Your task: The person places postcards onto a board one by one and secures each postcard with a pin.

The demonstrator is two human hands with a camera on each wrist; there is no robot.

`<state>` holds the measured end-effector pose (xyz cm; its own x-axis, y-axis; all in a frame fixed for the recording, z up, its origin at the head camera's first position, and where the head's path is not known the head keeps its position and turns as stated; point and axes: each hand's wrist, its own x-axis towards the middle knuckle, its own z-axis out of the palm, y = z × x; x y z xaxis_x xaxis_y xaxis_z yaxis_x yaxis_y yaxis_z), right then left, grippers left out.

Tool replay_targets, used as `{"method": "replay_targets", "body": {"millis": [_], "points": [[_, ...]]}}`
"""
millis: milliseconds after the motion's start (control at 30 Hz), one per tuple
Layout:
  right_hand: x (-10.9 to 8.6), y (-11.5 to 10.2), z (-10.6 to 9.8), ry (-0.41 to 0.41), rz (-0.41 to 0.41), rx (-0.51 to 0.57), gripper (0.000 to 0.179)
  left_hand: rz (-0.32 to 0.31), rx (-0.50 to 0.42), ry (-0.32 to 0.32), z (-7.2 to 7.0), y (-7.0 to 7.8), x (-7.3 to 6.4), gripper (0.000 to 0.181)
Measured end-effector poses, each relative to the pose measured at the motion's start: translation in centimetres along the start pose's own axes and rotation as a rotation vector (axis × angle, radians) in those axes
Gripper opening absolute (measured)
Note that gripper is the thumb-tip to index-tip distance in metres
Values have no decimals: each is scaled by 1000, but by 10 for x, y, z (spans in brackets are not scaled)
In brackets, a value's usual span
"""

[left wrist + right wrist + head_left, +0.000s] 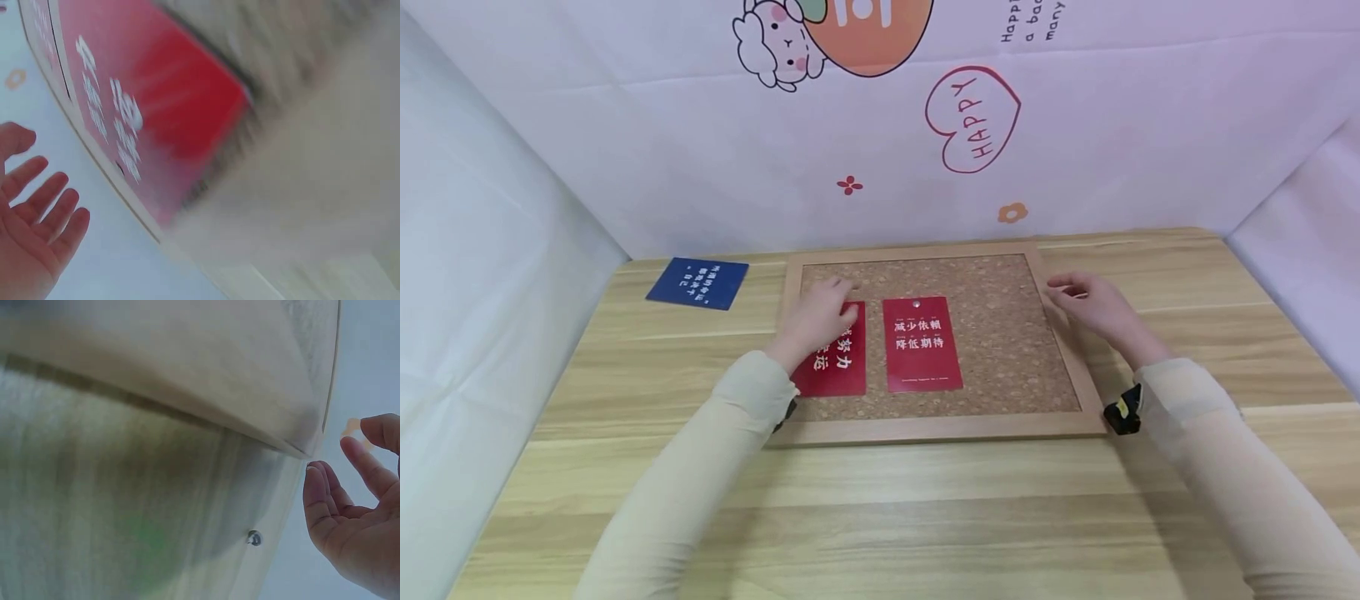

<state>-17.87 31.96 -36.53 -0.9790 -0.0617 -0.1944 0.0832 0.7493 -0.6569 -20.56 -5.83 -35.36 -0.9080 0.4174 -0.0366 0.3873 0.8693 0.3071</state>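
Note:
A cork board (pixel 1000 350) in a pale wooden frame lies on the table. On it are two red cards with white writing. My left hand (pixel 820 317) is over the left red card (pixel 838 379) and covers part of it. In the left wrist view the fingers (pixel 53 215) are spread and hold nothing. The other red card (pixel 925 367), with a small round spot at its top, lies just to the right. My right hand (pixel 1090 304) is beside the board's right edge, its fingers (pixel 319 494) loosely bent with nothing visible between them.
A dark blue card (pixel 697 283) with white writing lies on the table (pixel 865 517) at the back left. A small shiny round object (pixel 254 537) is on the table near the right hand. A white printed cloth (pixel 700 167) hangs behind.

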Motion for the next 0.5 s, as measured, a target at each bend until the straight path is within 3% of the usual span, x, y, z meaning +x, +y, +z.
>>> {"method": "replay_targets", "body": {"millis": [133, 267, 500], "points": [[0, 3, 1, -16, -5, 4, 51, -85, -71, 72, -7, -18, 0, 45], [0, 5, 1, -40, -15, 12, 52, -187, -138, 89, -10, -40, -2, 54], [-2, 7, 2, -93, -30, 8, 55, -320, -71, 69, -19, -72, -13, 57]]}}
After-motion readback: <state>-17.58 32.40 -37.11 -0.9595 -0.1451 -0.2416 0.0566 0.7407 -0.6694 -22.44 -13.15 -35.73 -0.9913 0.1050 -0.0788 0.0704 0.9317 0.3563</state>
